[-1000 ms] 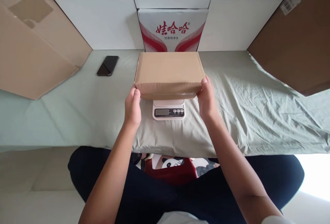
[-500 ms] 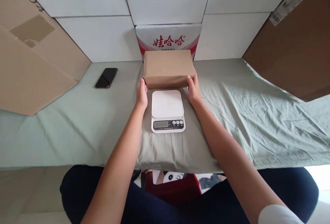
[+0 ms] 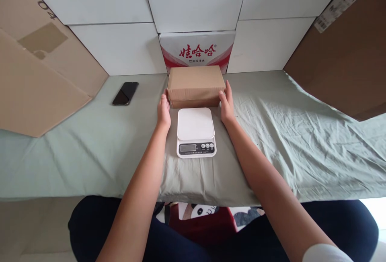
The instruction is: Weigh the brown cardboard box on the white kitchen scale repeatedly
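A closed brown cardboard box [image 3: 194, 83] sits on the green cloth, just behind a white kitchen scale [image 3: 196, 127]. The scale's plate is bare and its small display looks blank. At the box's left side is my left hand [image 3: 163, 111], fingers stretched out along it, not wrapped around. On the other side my right hand [image 3: 227, 103] is open, thumb apart from the fingers, with the thumb tip by the box's front right corner. Whether either hand still touches the box is hard to make out.
A black phone [image 3: 125, 93] lies to the left. Behind the box stands a red and white carton [image 3: 197, 49] against white panels [image 3: 193, 1]. Large cardboard boxes flank the cloth at left [image 3: 45, 77] and right [image 3: 340, 61].
The brown box has come down slightly and toward me, showing more of the carton's print behind it. Both hands have loosened from its sides. The view has tilted a little.
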Demonstrator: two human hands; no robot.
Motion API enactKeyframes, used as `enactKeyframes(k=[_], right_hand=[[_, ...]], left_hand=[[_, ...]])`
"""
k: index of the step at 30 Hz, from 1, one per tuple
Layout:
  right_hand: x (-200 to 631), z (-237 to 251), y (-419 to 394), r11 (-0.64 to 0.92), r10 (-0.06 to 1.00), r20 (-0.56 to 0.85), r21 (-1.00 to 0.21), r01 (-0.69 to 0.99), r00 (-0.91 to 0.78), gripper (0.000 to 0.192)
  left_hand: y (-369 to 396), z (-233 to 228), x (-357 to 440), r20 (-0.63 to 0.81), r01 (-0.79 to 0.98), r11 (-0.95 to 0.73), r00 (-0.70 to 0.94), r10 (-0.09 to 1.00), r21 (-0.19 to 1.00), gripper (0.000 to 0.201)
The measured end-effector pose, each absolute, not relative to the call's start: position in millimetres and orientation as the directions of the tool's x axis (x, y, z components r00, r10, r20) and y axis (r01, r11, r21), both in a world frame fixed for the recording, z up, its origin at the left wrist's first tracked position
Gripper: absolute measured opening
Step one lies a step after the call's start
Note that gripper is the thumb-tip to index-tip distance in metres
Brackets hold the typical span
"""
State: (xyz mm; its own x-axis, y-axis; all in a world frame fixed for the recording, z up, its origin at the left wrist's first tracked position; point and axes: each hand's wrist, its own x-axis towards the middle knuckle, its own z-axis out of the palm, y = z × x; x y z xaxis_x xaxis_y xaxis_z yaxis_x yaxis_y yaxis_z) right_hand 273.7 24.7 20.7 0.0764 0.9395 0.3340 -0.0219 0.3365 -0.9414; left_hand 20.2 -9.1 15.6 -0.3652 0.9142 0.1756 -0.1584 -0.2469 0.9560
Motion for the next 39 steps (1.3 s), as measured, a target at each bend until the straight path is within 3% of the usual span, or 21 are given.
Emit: enactKeyframes(k=[4,14,21,30,35,39], right_hand=[[283,7,33,0.277,0.957,0.272,-0.96,-0.048,0.098,0.098],[280,14,25,0.281,0.958,0.276,-0.958,-0.061,0.079,0.091],[275,30,9,0.42,0.907,0.42,-0.908,0.008,-0.024,0.074],[274,49,-9,0.61,0.789,0.613,-0.79,-0.063,-0.037,0.081],[289,40,-68,0.563,0.826,0.559,-0.825,0.05,-0.073,0.095],[297,27,-105,0.528,0.849,0.525,-0.838,0.139,-0.058,0.096]], left_hand=[[-10,17,9,0.136,-0.161,-0.219,-0.413,0.901,0.962,0.08],[-12,19,12,0.107,-0.18,-0.196,-0.415,0.904,0.964,0.077],[-12,17,23,0.14,-0.17,-0.2,-0.313,0.939,0.965,0.088],[-49,49,26,0.433,-0.031,-0.457,-0.27,0.86,0.889,0.079],[-121,39,40,0.386,-0.007,-0.405,-0.288,0.877,0.914,0.084],[-159,26,44,0.344,-0.009,-0.363,-0.295,0.891,0.932,0.086]])
